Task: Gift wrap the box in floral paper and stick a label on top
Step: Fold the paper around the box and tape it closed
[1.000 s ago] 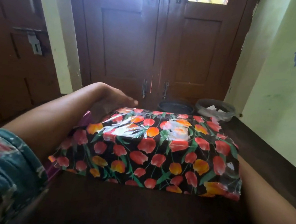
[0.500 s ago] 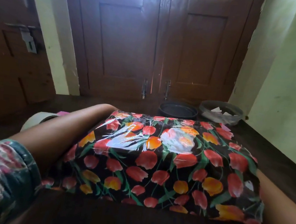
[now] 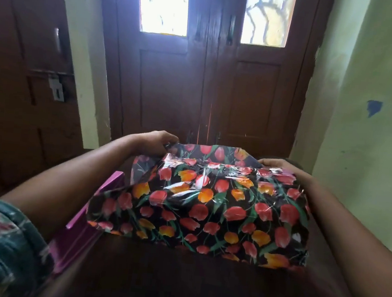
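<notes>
Floral-papered box (image 3: pixel 199 203) lies long axis crosswise, left grip (image 3: pixel 157 142) pinching its far flap (image 3: pixel 213 153), right grip (image 3: pixel 275 164) at the far-right corner, hold unclear.

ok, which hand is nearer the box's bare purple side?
Left. The left hand grips the floral paper at the far left corner, just beyond the purple side; the right hand is at the far right corner.

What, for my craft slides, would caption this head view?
Left hand pinches, right hand touches the raised far flap of floral paper draped over a purple box.
</notes>
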